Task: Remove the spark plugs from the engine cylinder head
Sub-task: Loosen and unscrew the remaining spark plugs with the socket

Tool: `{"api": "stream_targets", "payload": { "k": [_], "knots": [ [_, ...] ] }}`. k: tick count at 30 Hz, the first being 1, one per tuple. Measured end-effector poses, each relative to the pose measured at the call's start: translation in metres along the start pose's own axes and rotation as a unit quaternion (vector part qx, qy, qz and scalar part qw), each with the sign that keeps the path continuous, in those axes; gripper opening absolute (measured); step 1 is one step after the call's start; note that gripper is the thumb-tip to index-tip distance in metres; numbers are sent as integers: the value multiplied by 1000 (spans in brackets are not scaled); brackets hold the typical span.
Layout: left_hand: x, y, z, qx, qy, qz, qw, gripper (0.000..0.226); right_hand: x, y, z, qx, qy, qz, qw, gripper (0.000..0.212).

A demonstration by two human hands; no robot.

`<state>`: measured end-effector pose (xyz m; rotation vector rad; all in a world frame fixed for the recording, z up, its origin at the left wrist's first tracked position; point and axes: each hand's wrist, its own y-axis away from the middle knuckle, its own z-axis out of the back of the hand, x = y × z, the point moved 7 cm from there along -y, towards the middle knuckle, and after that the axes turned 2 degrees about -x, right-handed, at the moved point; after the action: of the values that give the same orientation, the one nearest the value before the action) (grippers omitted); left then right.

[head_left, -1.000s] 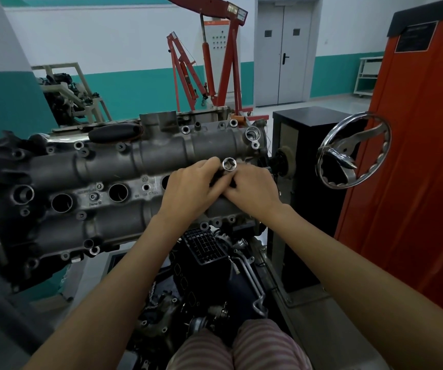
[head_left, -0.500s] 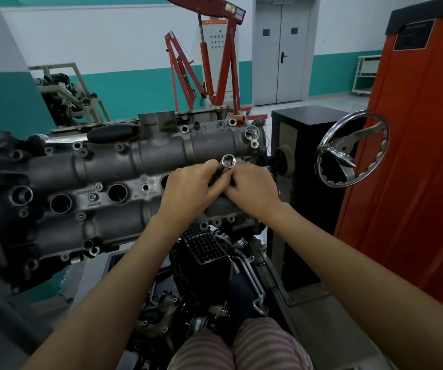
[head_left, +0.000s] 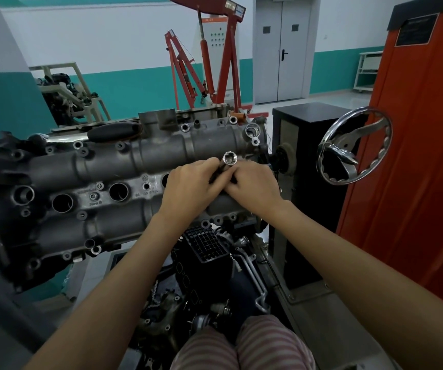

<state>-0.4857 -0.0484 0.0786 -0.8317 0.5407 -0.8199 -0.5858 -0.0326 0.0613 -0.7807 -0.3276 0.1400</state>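
- Bottom edge: striped pink/white trousers (head_left: 241, 348), person's knees, just under the engine's lower parts.
- Above knees: dark engine underside w/ black grid-pattern plastic part (head_left: 205, 244) and thin metal pipes (head_left: 252, 273) to its right.
- Both bare forearms reach up from lower corners and meet over the head (head_left: 102, 166), toward its right end.
- L hand (head_left: 191, 188): fingers curled, pinching the socket (head_left: 229, 159) from the left; grip closed on the tool.
- R hand (head_left: 255, 185): fingers curled round the same tool from the right, touching the L hand; lower part of the tool hidden btwn the hands.
- Socket: silver tube, open hex end facing the camera, sticking up just above the fingertips, tilted. Can't tell if a plug is in it.
- Head: grey cast metal, lying lengthwise L to R on a stand. Row of round plug wells (head_left: 118, 191) down the middle; two fully visible left of the hands, a third partly covered by the L hand. Wells look dark inside; no plugs discernible.
- Right of head: chrome handwheel (head_left: 355, 146) on a black cabinet (head_left: 303, 161).
- Far right: tall orange panel (head_left: 415, 156) w/ dark plate near top.
- Behind: red engine hoist (head_left: 215, 62), another engine on a cream frame (head_left: 76, 94) at left, grey double door (head_left: 281, 49), white/teal wall.
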Motion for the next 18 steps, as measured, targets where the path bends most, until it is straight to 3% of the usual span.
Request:
{"api": "stream_targets", "payload": {
  "k": [7, 11, 16, 18],
  "knots": [
    [-8, 0, 2, -4, 16, -14, 1000, 32, -3, -2, -5, 18, 2, -14, 1000, 18],
    [-2, 0, -1, 6, 4, -7, 1000, 36, -4, -2, -6, 14, 32, -11, 999, 23],
    [-2, 0, 1, 11, -1, -1, 1000, 54, 1, 1, 0, -10, 1, 11, 1000, 15],
    [-5, 0, 2, 8, 13, -10, 1000, 48, 1, 1, -1, -1, 10, 9, 1000, 14]
  ]
}}
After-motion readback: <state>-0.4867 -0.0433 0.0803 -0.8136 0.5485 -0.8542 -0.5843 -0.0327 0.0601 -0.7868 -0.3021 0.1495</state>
